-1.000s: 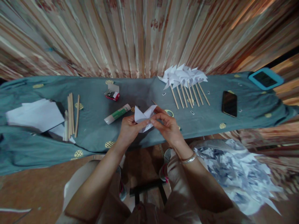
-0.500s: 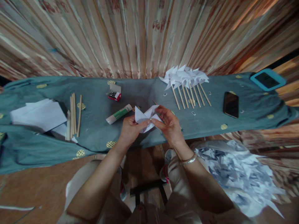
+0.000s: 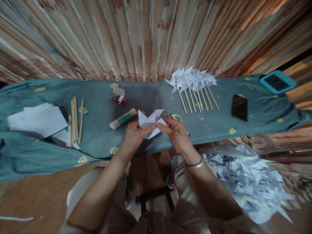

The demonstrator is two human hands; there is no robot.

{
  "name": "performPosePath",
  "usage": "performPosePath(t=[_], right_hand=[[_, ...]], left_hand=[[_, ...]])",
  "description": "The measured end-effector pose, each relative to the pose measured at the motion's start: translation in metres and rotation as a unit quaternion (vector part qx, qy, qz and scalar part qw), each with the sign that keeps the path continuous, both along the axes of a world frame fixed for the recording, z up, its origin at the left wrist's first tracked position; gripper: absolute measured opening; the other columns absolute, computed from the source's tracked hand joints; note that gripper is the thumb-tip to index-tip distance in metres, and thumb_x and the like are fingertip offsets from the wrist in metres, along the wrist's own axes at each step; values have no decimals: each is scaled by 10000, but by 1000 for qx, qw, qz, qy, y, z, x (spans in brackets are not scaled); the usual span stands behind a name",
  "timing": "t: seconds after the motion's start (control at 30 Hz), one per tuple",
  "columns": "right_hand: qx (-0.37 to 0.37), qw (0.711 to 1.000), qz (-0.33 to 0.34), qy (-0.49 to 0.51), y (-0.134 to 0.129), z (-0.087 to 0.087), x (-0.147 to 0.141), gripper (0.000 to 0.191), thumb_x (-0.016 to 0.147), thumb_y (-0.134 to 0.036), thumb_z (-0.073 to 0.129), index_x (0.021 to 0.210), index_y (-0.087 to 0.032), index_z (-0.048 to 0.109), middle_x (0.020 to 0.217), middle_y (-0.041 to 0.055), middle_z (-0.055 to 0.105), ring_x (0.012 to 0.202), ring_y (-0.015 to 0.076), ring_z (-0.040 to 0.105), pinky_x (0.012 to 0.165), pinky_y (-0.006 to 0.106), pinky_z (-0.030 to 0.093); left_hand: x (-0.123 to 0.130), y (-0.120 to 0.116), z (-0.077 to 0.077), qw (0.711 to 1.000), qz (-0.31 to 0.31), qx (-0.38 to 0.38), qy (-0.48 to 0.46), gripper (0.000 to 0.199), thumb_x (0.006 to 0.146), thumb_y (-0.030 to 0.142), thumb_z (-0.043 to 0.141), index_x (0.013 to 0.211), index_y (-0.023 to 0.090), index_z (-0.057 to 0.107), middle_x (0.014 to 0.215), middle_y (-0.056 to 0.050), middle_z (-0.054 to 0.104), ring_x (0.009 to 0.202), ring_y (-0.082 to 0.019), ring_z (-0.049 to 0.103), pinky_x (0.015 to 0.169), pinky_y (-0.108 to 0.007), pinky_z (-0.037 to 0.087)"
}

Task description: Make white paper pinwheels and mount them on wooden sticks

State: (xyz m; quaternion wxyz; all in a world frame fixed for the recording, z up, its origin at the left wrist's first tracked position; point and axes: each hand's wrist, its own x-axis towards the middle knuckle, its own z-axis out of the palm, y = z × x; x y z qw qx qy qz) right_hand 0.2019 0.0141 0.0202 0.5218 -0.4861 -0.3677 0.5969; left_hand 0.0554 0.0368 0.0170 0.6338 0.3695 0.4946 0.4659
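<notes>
A folded white paper pinwheel [image 3: 148,121] is held over the front middle of the table. My left hand [image 3: 136,132] grips its left side, the thumb pressed near the centre. From the other side my right hand [image 3: 175,130] pinches it, its thumb also at the centre, so both thumbs nearly meet there and hide it. Just beyond the right hand lie scissors [image 3: 175,117] with a pale green handle. To the left of the pinwheel is a green and white tube [image 3: 123,118].
Wooden sticks [image 3: 76,118] and white paper sheets [image 3: 37,119] lie at left. A small red box [image 3: 118,99] holds metal bits. Finished pinwheels on sticks [image 3: 192,81], a phone [image 3: 240,108] and a blue-framed device [image 3: 278,81] are rightward. Paper scraps [image 3: 246,182] fill a bag below.
My right fingers, which were raised at the pinwheel's upper right blade, have come down and closed nearer its centre. The scissors' handle now shows. The view has shifted slightly.
</notes>
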Motion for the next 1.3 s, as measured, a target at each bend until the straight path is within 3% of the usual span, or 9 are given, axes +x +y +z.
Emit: performPosePath(t=[0.4,0.7,1.0,1.3], right_hand=[[58,996,-35,-61,3,-9,-1,272,654,-465,826,745,-234,714,739,-21,665,694,153,580,705,302,480],[87,988,-48,-121,3,-11,0,209,690,-402,787,719,-208,715,713,-9,650,679,143,549,667,281,451],[103,984,-52,-137,2,-9,-1,164,737,-365,725,695,-214,675,678,-9,609,697,152,543,669,278,451],[88,985,-55,-138,3,-12,-2,246,731,-431,747,691,-212,643,678,-17,597,649,135,511,638,274,441]], left_hand=[[0,-1,0,999,-5,25,47,248,512,337,838,638,143,750,619,-9,697,564,-130,563,573,-247,471],[-1,1,-3,993,-14,60,103,234,553,366,799,656,158,772,637,-16,715,588,-143,573,561,-243,453],[1,0,-8,994,-4,77,80,228,594,344,825,710,152,784,690,-21,735,610,-146,599,591,-254,483],[3,0,-6,992,13,90,82,215,598,355,813,679,158,784,639,-5,709,567,-123,558,544,-231,450]])
